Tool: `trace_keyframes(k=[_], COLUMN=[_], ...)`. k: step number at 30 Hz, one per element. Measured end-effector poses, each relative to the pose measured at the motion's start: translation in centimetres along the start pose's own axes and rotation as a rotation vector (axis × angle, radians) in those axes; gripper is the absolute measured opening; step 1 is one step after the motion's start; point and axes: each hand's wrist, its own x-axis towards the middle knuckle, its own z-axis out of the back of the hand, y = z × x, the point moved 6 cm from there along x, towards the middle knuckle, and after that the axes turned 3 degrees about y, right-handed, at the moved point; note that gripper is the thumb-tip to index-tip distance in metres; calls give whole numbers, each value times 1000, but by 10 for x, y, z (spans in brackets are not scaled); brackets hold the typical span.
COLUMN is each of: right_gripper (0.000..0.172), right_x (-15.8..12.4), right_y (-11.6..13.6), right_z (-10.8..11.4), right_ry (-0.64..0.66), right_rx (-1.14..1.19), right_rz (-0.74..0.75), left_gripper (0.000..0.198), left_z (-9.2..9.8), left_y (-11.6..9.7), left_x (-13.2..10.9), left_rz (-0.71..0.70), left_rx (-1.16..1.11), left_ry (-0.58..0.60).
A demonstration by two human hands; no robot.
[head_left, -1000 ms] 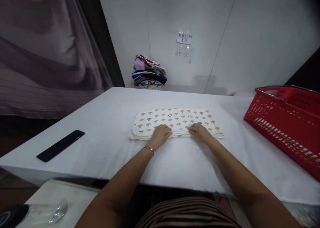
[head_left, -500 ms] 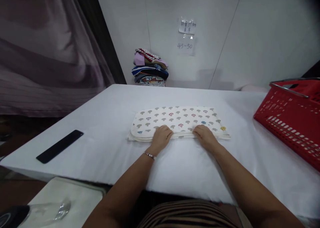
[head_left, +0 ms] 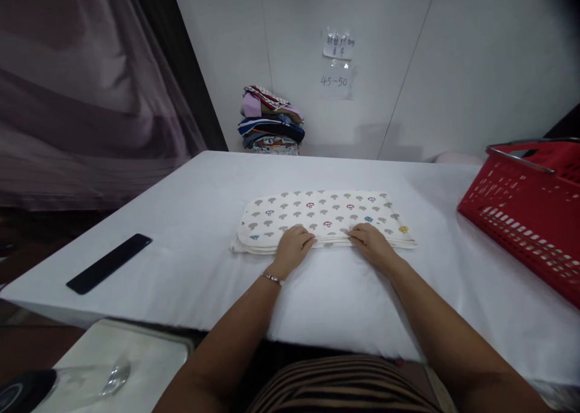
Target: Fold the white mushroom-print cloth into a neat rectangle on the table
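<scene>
A folded white cloth printed with grey and coloured mushrooms lies flat on the white-covered table. Its layered front edge faces me. My left hand is closed on that edge left of the middle, and a bracelet circles the wrist. Right of the middle, my right hand pinches the same edge between thumb and fingers. The stretch of edge between both hands shows several stacked layers. Part of the cloth is hidden under my fingers.
A red basket with a metal handle stands at the right. On the left lies a flat black bar. Folded fabrics are piled beyond the far edge. A clear bottle lies at lower left on a pale surface.
The view has shifted very slightly. Both hands stay on the cloth's front edge, with only small finger movements, and the cloth lies as before.
</scene>
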Motion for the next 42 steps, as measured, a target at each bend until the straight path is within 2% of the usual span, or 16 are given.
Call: trace_keyframes(k=[6,12,18,22,32,36,42], right_gripper=[27,28,30,31,25,24,25], right_x=[4,2,-1,-3,-6,-7,-6], right_y=[2,10,12,12,11,8,7], right_z=[-3,7,8,6,4,3,-2], right_ry=[12,-76,-36,26,94,74,77], right_rx=[-79,-133,-146,-136,-86,-96,-162], right_rz=[6,7,13,7,7,-9,-17], left_gripper=[16,19,25,24,16,14,15], left_z=[-2,-3,1,-4,-5,-6,-9], left_y=[-4,-4,-15,-17,-18,-17,-20], left_x=[1,5,4,1,-3,-2,-1], left_rz=[-17,15,-50,-95,-99,-60,-82], left_rx=[64,67,183,222,142,168,252], left_ry=[-1,0,-19,24,65,66,81])
